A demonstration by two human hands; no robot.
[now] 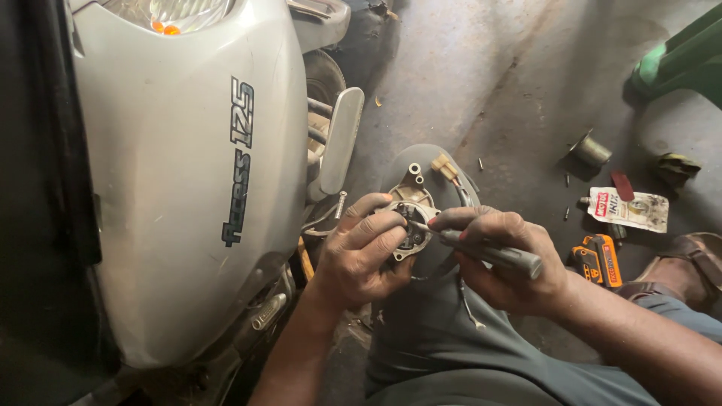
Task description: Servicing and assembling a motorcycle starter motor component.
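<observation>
My left hand (366,252) grips a small round metal part (411,218) with mounting ears and a tan wire connector, held on my knee. My right hand (505,259) holds a grey-handled screwdriver (496,256), its tip set into the middle of the part. Both hands rest over my grey trouser leg (444,338). A thin wire hangs from the part down across the trousers.
A silver scooter body panel (188,188) stands close on the left, its footrest (340,139) beside my left hand. On the concrete floor to the right lie an orange power tool (598,259), a white packet (628,208), a metal cylinder (592,150) and loose screws. A sandalled foot (688,263) is at far right.
</observation>
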